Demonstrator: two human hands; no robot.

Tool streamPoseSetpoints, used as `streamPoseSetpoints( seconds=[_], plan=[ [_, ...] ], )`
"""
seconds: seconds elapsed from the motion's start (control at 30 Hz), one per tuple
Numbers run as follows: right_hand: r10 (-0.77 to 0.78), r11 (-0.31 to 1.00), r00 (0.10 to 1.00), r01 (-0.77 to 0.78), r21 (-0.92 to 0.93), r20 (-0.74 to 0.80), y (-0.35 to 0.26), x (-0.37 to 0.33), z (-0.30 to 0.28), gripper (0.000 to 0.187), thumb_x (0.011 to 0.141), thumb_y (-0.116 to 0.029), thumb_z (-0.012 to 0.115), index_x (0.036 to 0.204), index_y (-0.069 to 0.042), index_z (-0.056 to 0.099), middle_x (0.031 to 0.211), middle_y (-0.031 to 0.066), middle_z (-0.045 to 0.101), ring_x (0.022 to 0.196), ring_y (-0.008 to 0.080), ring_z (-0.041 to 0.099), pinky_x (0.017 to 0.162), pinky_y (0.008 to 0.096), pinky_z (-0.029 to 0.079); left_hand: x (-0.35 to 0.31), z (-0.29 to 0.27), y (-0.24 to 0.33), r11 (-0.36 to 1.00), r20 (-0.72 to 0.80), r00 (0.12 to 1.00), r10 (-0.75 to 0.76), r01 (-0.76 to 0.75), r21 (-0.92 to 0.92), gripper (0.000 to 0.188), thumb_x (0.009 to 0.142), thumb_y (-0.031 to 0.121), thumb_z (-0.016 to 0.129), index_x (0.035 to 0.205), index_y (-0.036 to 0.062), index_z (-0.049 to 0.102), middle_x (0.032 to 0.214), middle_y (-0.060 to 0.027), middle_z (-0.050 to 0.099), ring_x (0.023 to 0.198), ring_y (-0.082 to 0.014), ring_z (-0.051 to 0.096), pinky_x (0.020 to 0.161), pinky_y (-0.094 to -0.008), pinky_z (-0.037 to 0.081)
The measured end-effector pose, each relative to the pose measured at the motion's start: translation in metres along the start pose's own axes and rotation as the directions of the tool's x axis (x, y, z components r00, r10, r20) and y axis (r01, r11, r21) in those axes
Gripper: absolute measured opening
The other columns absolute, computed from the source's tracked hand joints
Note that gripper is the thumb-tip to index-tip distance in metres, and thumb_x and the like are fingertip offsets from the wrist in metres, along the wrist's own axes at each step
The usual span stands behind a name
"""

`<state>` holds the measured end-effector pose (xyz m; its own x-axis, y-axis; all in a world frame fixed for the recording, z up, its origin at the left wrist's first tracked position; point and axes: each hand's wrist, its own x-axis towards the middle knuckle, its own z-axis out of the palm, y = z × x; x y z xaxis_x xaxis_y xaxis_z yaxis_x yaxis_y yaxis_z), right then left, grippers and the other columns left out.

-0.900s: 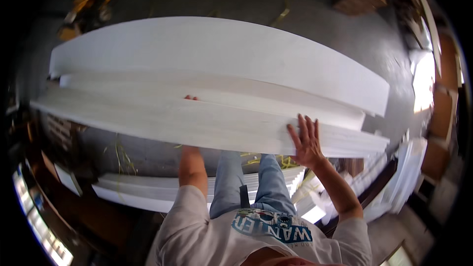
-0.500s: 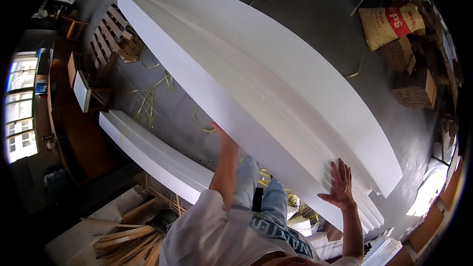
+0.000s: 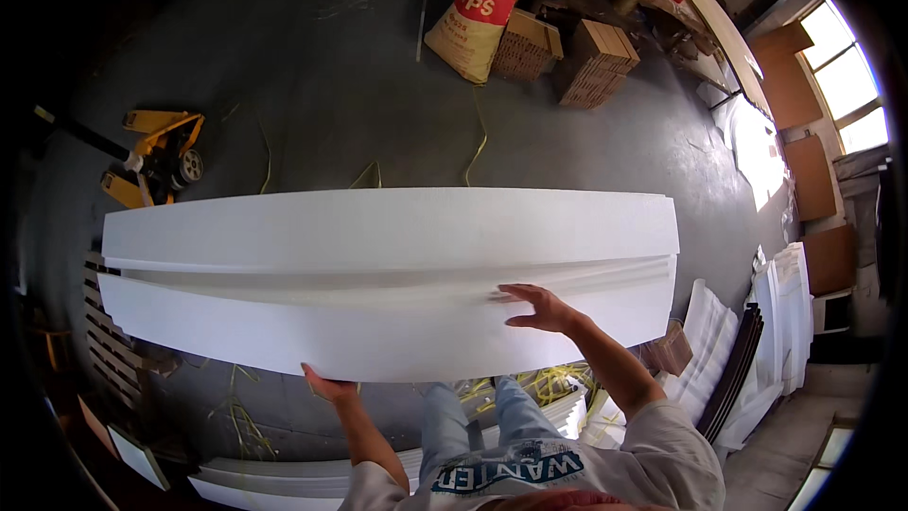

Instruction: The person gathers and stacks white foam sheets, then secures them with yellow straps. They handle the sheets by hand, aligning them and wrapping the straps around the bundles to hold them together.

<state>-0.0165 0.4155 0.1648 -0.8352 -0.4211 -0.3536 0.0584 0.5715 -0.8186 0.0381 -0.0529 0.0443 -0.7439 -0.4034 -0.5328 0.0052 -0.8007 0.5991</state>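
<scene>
Long white foam-like panels lie crosswise in front of me, a far panel [image 3: 397, 225] and a near panel [image 3: 378, 331], with a stepped groove between them. Both have gently curved outer edges. At the near panel's front edge, left of its middle, my left hand [image 3: 331, 386] grips the rim; part of its fingers is hidden under the edge. Over the right half of the near panel, my right hand [image 3: 541, 308] is open, fingers apart and slightly blurred, pointing left. Whether its fingertips touch the surface I cannot tell.
A yellow pallet jack [image 3: 156, 156] stands far left. Beyond the panels are a filled sack [image 3: 480, 19] and stacked brown blocks [image 3: 598, 61]. A wooden pallet [image 3: 112, 350] lies left. More white panels [image 3: 274, 478] lie by my legs, with yellow strapping [image 3: 549, 386] on the floor.
The view has turned, so the panels go from slanting to crosswise and the pallet jack shows fully. My right hand has shifted from near the panels' right end toward their middle.
</scene>
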Motion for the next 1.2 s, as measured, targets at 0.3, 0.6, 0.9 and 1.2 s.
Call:
streamPoseSetpoints(
  seconds=[0.3, 0.6, 0.9, 1.2],
  plan=[
    [0.573, 0.421, -0.654, -0.281, 0.862, -0.493, 0.197, -0.567, -0.006, 0.078, 0.071, -0.009, 0.061, 0.142, 0.001, 0.029, 0.098, 0.0189, 0.064, 0.070, 0.0286, 0.066, 0.053, 0.0359, 0.052, 0.008, 0.030, -0.021, 0.986, -0.109, 0.989, -0.100, 0.113, 0.125, 0.071, 0.085, 0.061, 0.054, 0.136, 0.0130, 0.045, 0.133, -0.0066, 0.050, 0.122, -0.0273, 0.048, 0.097, -0.0453, 0.042],
    [0.594, -0.014, -0.533, -0.756, 0.654, -0.603, 0.273, -0.624, -0.036, 0.061, 0.084, -0.056, 0.058, 0.088, 0.005, 0.066, 0.074, 0.0154, 0.066, 0.057, 0.0257, 0.063, 0.055, 0.0377, 0.047, 0.010, -0.004, -0.024, 0.959, -0.003, 0.992, -0.130, 0.126, 0.252, 0.086, 0.072, 0.066, 0.061, 0.136, 0.0103, 0.043, 0.136, -0.0143, 0.047, 0.125, -0.0360, 0.044, 0.099, -0.0562, 0.039],
    [0.765, 0.601, 0.141, -0.508, 0.617, -0.629, 0.382, -0.328, -0.130, 0.079, 0.091, -0.068, 0.035, 0.131, -0.002, 0.052, 0.133, 0.0151, 0.055, 0.124, 0.0277, 0.049, 0.106, 0.0341, 0.032, 0.011, 0.009, -0.039, 0.869, 0.053, 0.998, 0.032, -0.055, 0.491, 0.083, 0.076, 0.067, 0.057, 0.135, 0.0097, 0.045, 0.137, -0.0143, 0.046, 0.126, -0.0349, 0.043, 0.100, -0.0559, 0.039],
    [0.879, 0.477, 0.268, -0.494, 0.727, -0.395, 0.408, -0.313, -0.149, 0.076, 0.093, -0.065, 0.035, 0.139, -0.006, 0.046, 0.137, 0.0160, 0.050, 0.129, 0.0287, 0.045, 0.108, 0.0353, 0.030, 0.023, -0.006, -0.025, 0.866, -0.093, 0.995, 0.018, 0.031, 0.499, 0.075, 0.077, 0.064, 0.055, 0.131, 0.0112, 0.051, 0.131, -0.0109, 0.053, 0.122, -0.0333, 0.048, 0.099, -0.0542, 0.040]
  ],
)
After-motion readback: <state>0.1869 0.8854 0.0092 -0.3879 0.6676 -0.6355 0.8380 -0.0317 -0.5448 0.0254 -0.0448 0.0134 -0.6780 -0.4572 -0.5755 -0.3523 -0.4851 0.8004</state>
